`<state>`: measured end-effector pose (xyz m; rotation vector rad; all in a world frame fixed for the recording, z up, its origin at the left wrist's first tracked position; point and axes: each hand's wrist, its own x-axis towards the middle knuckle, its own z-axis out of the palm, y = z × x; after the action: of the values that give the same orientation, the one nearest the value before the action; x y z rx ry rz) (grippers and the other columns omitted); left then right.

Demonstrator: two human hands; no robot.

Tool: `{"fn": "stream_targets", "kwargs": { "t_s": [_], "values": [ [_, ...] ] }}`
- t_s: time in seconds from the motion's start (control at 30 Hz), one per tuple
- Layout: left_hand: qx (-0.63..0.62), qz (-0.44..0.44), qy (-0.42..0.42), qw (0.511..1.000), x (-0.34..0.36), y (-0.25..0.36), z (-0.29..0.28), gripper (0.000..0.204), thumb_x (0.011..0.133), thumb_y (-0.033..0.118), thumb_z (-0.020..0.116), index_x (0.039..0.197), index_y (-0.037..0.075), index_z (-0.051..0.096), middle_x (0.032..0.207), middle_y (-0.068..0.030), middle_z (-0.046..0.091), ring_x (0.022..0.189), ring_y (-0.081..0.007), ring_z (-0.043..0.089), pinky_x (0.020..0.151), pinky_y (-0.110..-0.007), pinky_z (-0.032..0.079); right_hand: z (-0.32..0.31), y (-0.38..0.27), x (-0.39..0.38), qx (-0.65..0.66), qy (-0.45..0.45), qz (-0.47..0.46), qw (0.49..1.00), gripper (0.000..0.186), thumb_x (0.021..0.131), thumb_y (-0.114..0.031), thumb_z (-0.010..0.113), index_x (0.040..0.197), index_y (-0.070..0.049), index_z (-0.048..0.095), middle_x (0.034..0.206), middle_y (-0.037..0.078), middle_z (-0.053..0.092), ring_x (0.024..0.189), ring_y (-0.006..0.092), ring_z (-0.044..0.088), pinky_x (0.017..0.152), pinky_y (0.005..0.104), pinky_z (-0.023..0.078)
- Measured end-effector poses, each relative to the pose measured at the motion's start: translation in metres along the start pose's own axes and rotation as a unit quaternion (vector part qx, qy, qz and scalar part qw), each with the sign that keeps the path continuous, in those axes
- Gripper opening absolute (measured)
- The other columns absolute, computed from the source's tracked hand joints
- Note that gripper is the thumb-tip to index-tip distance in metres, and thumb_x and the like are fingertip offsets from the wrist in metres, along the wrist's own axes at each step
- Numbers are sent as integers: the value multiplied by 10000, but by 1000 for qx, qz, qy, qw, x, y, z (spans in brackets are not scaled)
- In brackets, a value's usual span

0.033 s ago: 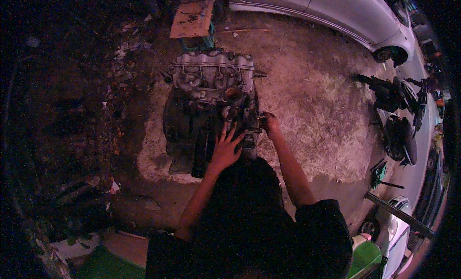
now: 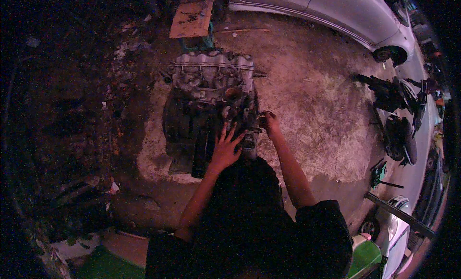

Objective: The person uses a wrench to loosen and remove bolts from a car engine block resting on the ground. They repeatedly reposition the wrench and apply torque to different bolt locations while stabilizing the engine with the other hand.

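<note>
Dim, blotchy ground (image 2: 317, 120) bears the engine (image 2: 213, 63), between 11 and 12 o'clock from the person, probably set low because of its weight. Nearest, the left hand (image 2: 226, 149) spreads its fingers wide against the engine's near part, gripping nothing, likely for steadiness. Just short of 1 o'clock, the right hand (image 2: 270, 124) curls its fingers at the engine's side, suiting the narrow edge there; whether it grips anything, I cannot tell. Beyond the engine, toward 12 o'clock, an orange-brown board (image 2: 192, 19) tops a green stand (image 2: 210, 35), perhaps as a raised surface. Farther, toward 1 o'clock, stands a silver car (image 2: 288, 0).
</note>
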<state>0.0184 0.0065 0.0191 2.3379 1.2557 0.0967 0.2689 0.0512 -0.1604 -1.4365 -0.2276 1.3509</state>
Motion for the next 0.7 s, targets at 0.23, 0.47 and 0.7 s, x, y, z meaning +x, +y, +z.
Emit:
{"fn": "stream_targets", "kwargs": {
  "t_s": [0.23,0.47,0.7],
  "values": [
    [9,-15,-19,1000,-3,4,-5,746,879,287,707,1551,368,393,1701,-79,140,1556,-413,66,1139,-728,243,6,-31,-78,-492,25,-305,815,329,1001,-261,588,1169,12,659,1004,240,716,903,378,693,805,420,541],
    [-12,4,7,1000,1,2,-2,734,886,280,696,1549,373,393,1700,-91,142,1554,-425,47,1144,-697,272,23,-44,-124,-472,-8,-280,836,282,991,-193,583,1204,-23,655,1078,245,699,962,453,667,830,482,540],
    [18,-2,-9,1000,0,3,-4,697,894,293,682,1537,358,420,1705,-95,118,1552,-445,16,1138,-674,321,35,-49,-141,-477,-38,-325,816,285,961,-101,613,1228,1,622,1143,248,666,1005,444,662,858,489,542]
  ]
}}
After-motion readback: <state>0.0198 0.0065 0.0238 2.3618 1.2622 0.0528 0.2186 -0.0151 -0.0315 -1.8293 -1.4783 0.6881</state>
